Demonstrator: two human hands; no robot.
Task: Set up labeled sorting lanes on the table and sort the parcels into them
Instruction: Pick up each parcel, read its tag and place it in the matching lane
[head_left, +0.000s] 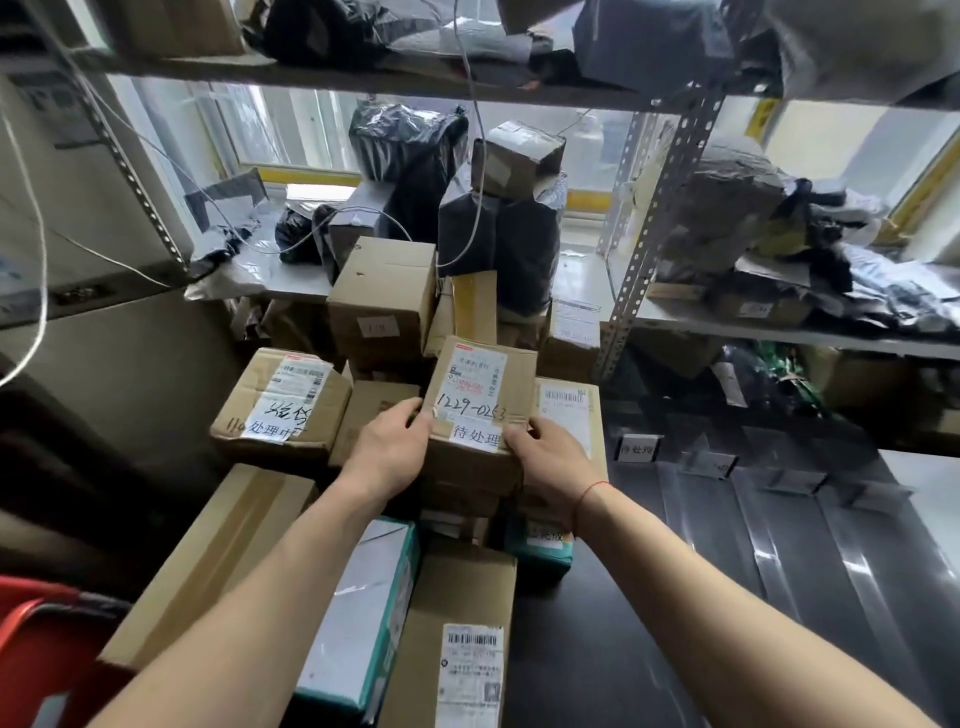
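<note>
A small cardboard parcel (480, 410) with a white shipping label, handwritten numbers and a white slip on its near edge sits on top of a heap of boxes. My left hand (389, 449) grips its left side and my right hand (553, 460) grips its right side, thumbs on the top face. To the right, on the dark table (649, 623), run lanes marked by clear tape strips (769, 551), each headed by a small folded white label card (639, 447). Only the nearest card's writing is readable.
More parcels surround the held one: a labelled box (283, 402) at left, a tall box (384, 301) behind, a long carton (208, 561) and a teal-edged box (363, 613) near me. Metal shelves (660, 218) hold bagged parcels. A red chair (47, 654) stands at lower left.
</note>
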